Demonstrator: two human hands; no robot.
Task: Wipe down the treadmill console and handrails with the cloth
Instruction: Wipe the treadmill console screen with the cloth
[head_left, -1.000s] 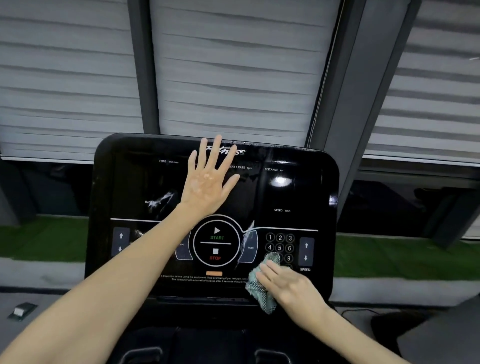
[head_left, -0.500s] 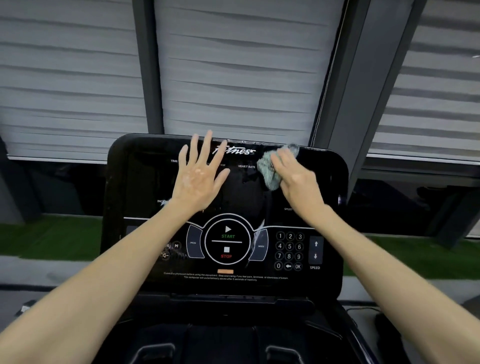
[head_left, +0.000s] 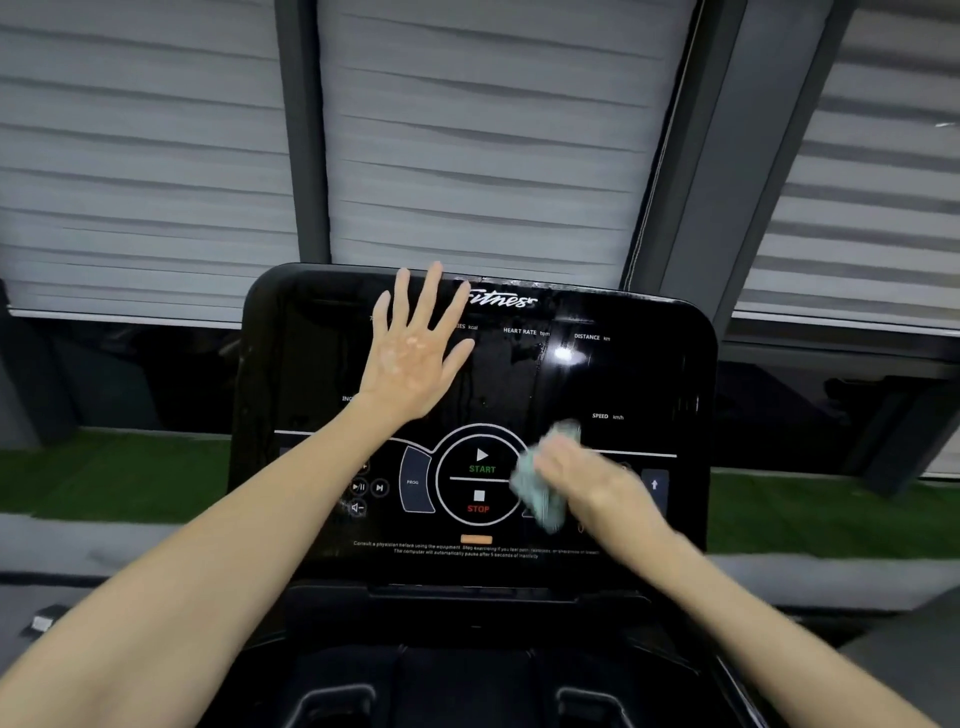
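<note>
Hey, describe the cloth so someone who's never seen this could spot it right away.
Find the black console mid-view, then the round START and STOP ring low on it. Just right of that ring, the blurred right hand has a crumpled cloth against the panel. It is the only soft, pale green thing on the black.

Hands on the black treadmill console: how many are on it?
2. The bare left hand lies flat, spread wide, upper left on the glossy black console; the blurred right hand covers a crumpled pale green cloth beside the START/STOP ring.
</note>
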